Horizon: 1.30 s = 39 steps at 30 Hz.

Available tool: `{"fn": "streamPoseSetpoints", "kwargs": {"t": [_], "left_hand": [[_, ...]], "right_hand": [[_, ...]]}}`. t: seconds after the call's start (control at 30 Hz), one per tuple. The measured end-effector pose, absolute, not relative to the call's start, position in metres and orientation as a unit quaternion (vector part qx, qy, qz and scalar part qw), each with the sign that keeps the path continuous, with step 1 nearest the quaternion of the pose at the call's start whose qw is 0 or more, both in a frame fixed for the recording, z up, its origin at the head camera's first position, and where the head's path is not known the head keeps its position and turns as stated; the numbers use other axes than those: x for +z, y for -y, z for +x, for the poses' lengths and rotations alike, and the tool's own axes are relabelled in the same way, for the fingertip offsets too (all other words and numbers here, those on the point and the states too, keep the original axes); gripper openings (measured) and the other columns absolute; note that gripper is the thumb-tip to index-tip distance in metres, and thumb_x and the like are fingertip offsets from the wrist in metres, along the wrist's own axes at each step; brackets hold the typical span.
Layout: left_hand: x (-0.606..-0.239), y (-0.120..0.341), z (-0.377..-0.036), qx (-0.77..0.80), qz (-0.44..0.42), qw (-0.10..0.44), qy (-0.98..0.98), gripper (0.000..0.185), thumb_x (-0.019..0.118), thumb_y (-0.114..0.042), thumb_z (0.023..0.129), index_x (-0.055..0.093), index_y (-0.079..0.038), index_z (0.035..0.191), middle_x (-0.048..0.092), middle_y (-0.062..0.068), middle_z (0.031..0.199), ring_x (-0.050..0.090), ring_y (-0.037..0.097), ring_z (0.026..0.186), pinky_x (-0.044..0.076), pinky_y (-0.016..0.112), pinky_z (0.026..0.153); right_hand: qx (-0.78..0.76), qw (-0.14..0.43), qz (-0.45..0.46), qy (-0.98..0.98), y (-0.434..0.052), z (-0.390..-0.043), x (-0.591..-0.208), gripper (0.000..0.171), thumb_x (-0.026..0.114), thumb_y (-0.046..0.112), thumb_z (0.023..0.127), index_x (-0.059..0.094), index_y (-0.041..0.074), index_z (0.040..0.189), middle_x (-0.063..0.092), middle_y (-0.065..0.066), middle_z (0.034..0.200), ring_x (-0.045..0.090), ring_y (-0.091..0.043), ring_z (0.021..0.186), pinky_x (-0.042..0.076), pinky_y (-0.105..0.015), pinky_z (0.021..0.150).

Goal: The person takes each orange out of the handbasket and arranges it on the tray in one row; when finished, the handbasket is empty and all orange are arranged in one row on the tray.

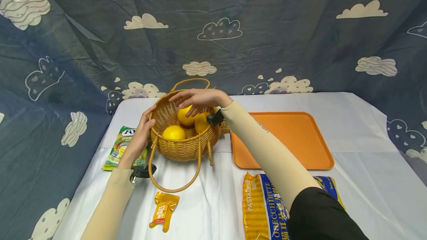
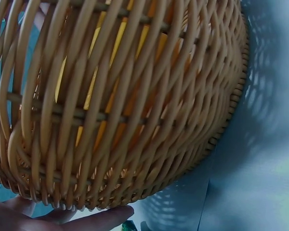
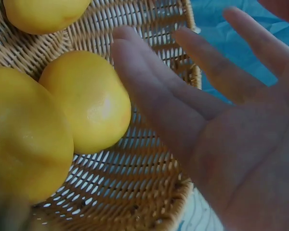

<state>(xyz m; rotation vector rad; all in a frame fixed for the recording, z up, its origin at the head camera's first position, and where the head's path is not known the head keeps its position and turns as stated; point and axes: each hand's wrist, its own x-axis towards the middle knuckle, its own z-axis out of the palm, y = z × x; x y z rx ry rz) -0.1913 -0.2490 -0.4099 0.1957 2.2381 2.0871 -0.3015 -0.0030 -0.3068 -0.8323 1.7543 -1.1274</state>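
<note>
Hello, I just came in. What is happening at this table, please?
A person works over a wicker basket on a white-covered table. The left hand rests against the basket's outer wall, steadying it. The right hand hovers open above three yellow fruits lying inside; its fingers are straight and no grip on a fruit shows. An orange tray lies bare to the right. A green packet, a small yellow sachet and a pasta bag lie around on the table.
</note>
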Motion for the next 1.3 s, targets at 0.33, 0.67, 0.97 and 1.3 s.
{"fn": "streamPoseSetpoints", "kwargs": {"t": [0.33, 0.67, 0.97, 1.3], "left_hand": [[-0.413, 0.252, -0.193, 0.683, 0.064, 0.034, -0.727, 0.051, 0.035, -0.028, 0.104, 0.018, -0.028, 0.152, 0.008, 0.008, 0.156, 0.021, 0.041, 0.135, 0.026, 0.067, 0.096], [-0.413, 0.251, -0.191, 0.687, 0.07, 0.03, -0.722, 0.052, 0.035, -0.028, 0.104, 0.018, -0.028, 0.153, 0.009, 0.007, 0.157, 0.02, 0.038, 0.137, 0.026, 0.067, 0.097], [-0.415, 0.251, -0.193, 0.686, 0.069, 0.025, -0.724, 0.051, 0.034, -0.028, 0.104, 0.019, -0.028, 0.152, 0.011, 0.008, 0.156, 0.023, 0.04, 0.135, 0.029, 0.064, 0.096], [-0.416, 0.25, -0.192, 0.682, 0.067, 0.027, -0.728, 0.052, 0.034, -0.031, 0.103, 0.017, -0.028, 0.152, 0.011, 0.008, 0.156, 0.024, 0.041, 0.135, 0.028, 0.063, 0.098]], "right_hand": [[-0.406, 0.503, -0.291, -0.705, 0.029, -0.303, -0.317, 0.049, 0.048, 0.012, 0.1, 0.038, 0.011, 0.147, 0.025, -0.01, 0.154, 0.039, -0.044, 0.128, 0.039, -0.049, 0.099], [-0.346, 0.562, -0.263, -0.704, 0.052, -0.299, -0.336, 0.049, 0.044, 0.009, 0.101, 0.037, 0.015, 0.149, 0.015, -0.002, 0.158, 0.03, -0.034, 0.135, 0.044, -0.049, 0.094], [-0.303, 0.583, -0.281, -0.699, 0.069, -0.292, -0.345, 0.047, 0.039, 0.006, 0.102, 0.038, 0.015, 0.148, 0.019, -0.003, 0.157, 0.016, -0.025, 0.142, 0.04, -0.05, 0.097], [-0.347, 0.519, -0.257, -0.738, 0.061, -0.293, -0.342, 0.042, 0.049, 0.005, 0.098, 0.05, 0.012, 0.139, 0.03, -0.005, 0.151, 0.023, -0.026, 0.138, 0.042, -0.044, 0.097]]}}
